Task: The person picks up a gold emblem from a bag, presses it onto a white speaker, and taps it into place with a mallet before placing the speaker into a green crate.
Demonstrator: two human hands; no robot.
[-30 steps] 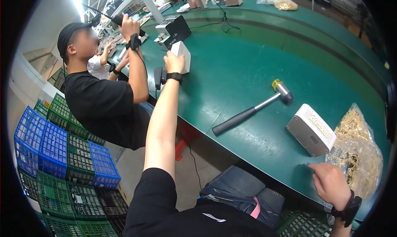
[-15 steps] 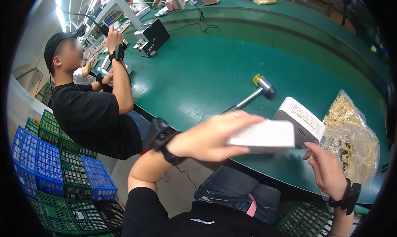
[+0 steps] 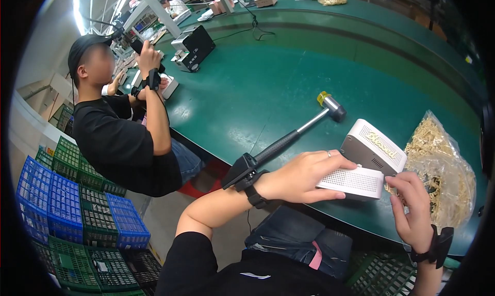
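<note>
The left hand (image 3: 304, 180) grasps a white box (image 3: 356, 181) by its left end, thumb along the near side and the other fingers over the far side. The box sits at the near edge of the green table (image 3: 247, 100), its dotted face upward; whether it rests on the table or is held just above cannot be told. The right hand (image 3: 415, 211) has nothing in its grasp: its fingers are loosely bent and parted, the tips just beside the box's right end, and contact there is unclear. Just behind the held box stands a second box (image 3: 372, 150), white and gray, with gold letters on its top. To its right lies a clear bag (image 3: 441, 177) full of small pale gold pieces. A hammer (image 3: 296, 132) with a black handle and a yellow-and-black head lies to the left of the second box, its handle end near the black wrist device (image 3: 247, 177) on the left arm. Farther left, a co-worker (image 3: 121, 136) in a black shirt stands at the table near a black machine (image 3: 196, 47).
</note>
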